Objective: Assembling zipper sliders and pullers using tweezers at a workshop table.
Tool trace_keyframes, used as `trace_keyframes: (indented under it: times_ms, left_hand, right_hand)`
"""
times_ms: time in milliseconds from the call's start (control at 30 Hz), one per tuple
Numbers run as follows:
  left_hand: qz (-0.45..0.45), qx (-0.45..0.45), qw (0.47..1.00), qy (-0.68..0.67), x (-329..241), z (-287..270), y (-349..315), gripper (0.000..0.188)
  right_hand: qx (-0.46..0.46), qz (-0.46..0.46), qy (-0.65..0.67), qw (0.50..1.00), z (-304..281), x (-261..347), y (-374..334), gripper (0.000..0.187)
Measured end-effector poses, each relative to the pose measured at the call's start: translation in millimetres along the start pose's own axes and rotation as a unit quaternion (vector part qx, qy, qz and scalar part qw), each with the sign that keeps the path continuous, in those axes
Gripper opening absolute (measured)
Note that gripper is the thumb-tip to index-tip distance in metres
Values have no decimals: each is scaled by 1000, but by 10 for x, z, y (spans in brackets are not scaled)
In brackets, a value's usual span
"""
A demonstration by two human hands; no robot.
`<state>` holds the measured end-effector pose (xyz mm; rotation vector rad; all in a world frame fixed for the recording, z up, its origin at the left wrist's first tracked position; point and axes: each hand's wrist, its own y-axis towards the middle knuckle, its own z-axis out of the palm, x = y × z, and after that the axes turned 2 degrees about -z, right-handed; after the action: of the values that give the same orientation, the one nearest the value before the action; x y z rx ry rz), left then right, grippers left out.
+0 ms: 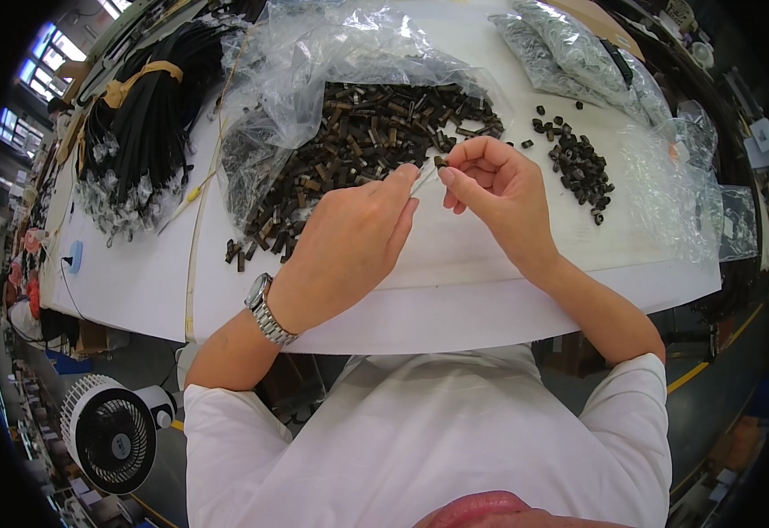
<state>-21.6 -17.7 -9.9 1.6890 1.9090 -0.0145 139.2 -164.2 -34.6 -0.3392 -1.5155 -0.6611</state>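
Observation:
My left hand, with a metal watch on its wrist, grips a thin, pale, slender tool whose exact kind is hard to make out. Thumb and forefinger of my right hand pinch a small dark brown piece, its other fingers curled. The two hands are close together, with the tool's end beside that piece. Behind them a large heap of short dark brown and black pieces spills from an open clear plastic bag. To the right lies a smaller pile of little dark pieces.
A bundle of black straps with clear-wrapped ends lies at the left. Beside it is a yellow-handled tool. Filled clear bags sit at the far right, on the white table. A fan stands below left.

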Motion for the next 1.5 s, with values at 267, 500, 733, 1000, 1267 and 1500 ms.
trace_keyframes:
  times_ms: [267,500,733,1000,1267,1500]
  left_hand:
    - [15,-21,999,33,13,76,-23,34]
    - [35,-16,996,77,36,82,14,40]
    - [60,-9,996,70,58,91,-30,43]
    - [51,-61,996,47,81,141,-25,36]
    - [35,-60,996,64,79,53,27,24]
    - [25,-51,995,79,9,-32,44,24]
  right_hand:
    - [10,6,1,1000,44,-8,-36,13]
    - [14,17,6,1000,102,18,2,16]
    - [8,-24,22,999,130,-44,-7,20]
    - [-10,-103,-156,982,82,0,-70,16]
    - [-22,-222,-242,944,75,-39,-5,18]
    - [0,-224,-226,948,65,-24,26,21]
